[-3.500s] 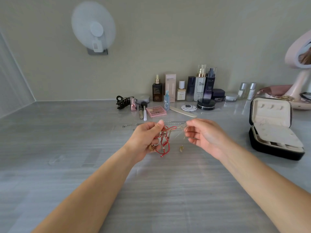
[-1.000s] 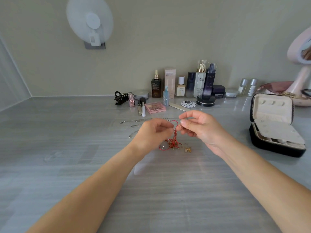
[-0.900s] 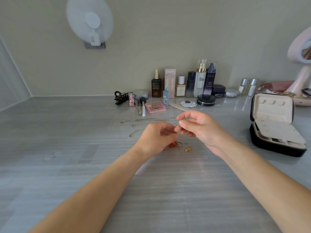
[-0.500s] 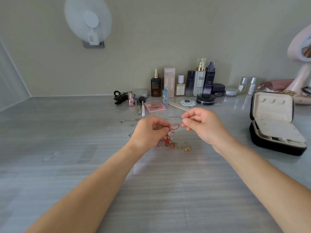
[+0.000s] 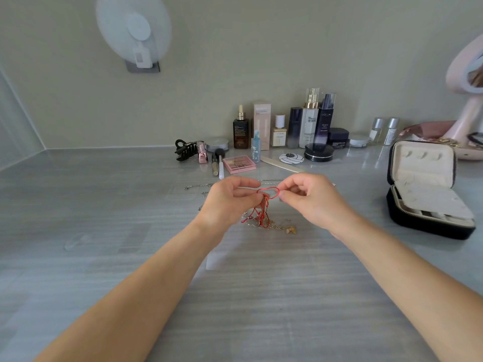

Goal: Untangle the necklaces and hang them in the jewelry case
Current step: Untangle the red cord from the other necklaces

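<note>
A tangle of necklaces [image 5: 261, 216] hangs between my hands over the grey table: a red cord mixed with a thin gold chain whose small gold pendant [image 5: 290, 229] lies on the table. My left hand [image 5: 230, 202] pinches the tangle at its top. My right hand [image 5: 311, 199] pinches a loop of the red cord and holds it out sideways. A silver chain [image 5: 198, 186] lies stretched on the table just behind my hands. The black jewelry case [image 5: 426, 189] stands open at the right, its cream lid upright with nothing on its hooks.
Cosmetic bottles [image 5: 311, 118], a pink palette [image 5: 239, 164], brushes and a black hair clip [image 5: 185, 150] line the back of the table [image 5: 104, 231]. A pink mirror stand [image 5: 467, 118] is at far right. A white fan [image 5: 134, 30] hangs on the wall.
The tangle was lowered to the table about a second ago, then lifted again. My right hand has drawn a red loop out to the right.
</note>
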The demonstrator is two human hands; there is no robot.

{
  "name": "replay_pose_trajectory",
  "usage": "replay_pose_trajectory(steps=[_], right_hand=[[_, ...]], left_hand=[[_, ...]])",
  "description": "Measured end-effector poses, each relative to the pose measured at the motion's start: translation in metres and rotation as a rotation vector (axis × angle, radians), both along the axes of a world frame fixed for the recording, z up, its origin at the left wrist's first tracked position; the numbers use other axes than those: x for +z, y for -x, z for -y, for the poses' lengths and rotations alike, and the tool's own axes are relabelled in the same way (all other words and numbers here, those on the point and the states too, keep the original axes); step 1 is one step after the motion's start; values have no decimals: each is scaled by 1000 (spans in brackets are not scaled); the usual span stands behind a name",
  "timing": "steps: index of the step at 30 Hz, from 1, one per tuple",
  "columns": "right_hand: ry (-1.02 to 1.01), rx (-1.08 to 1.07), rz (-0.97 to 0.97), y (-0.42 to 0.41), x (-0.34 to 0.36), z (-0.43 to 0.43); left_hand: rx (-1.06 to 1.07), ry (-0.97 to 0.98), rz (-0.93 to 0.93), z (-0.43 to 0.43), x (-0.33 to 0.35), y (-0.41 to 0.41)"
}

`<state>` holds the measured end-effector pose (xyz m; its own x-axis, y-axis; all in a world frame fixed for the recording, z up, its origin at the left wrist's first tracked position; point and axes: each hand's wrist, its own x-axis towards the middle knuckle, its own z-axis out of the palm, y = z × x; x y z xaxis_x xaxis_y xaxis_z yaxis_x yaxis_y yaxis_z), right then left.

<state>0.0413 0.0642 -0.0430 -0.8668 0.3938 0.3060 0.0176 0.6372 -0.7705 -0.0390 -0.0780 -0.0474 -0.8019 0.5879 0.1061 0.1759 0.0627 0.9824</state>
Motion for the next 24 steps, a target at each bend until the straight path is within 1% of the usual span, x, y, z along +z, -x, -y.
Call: replay_pose_trajectory(steps=[3, 6, 8, 11, 15, 18, 21, 24], right_hand=[[2, -14, 18, -3, 3, 2], [68, -30, -51, -5, 6, 5], [102, 8, -61, -5, 6, 7], [68, 63, -2, -3, -1, 11], [-31, -7, 23, 2, -9, 12], [-18, -33, 21, 3, -9, 11], [45, -15, 22, 3, -9, 9], [33, 7, 38, 2, -7, 8]], left_hand=[[20, -23, 20, 0, -1, 1], [43, -38, 26, 0, -1, 2], [58, -39, 21, 0, -1, 2], [66, -39, 1, -1, 0, 0], [47, -40, -2, -2, 0, -1], [20, -30, -7, -2, -1, -1], [11, -27, -6, -2, -1, 0], [9, -15, -10, -1, -1, 0]])
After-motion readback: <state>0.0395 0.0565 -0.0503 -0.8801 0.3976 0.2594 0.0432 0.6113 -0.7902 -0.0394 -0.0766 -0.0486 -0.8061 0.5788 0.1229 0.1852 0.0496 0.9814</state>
